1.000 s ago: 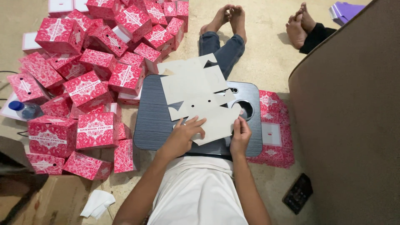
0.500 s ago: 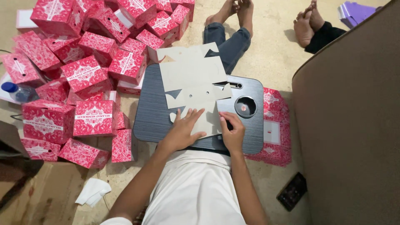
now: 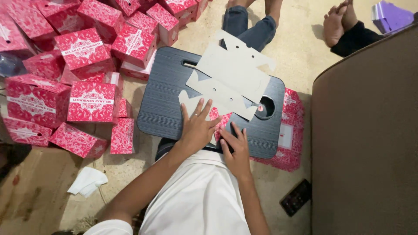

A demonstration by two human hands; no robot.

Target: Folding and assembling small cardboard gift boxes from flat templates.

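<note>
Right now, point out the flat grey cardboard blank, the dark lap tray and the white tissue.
flat grey cardboard blank (image 3: 237, 72), head view, middle of its top panel.
dark lap tray (image 3: 163, 98), head view, bare left part.
white tissue (image 3: 87, 180), head view, its middle.

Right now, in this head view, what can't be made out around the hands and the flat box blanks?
- Near end of the cardboard blank: covered by the left hand and right hand.
- Lap tray: near edge hidden behind both hands.
- Red boxes: pile cut off by the top and left edges.
- Other person's feet: body cut off by the top edge.
</note>
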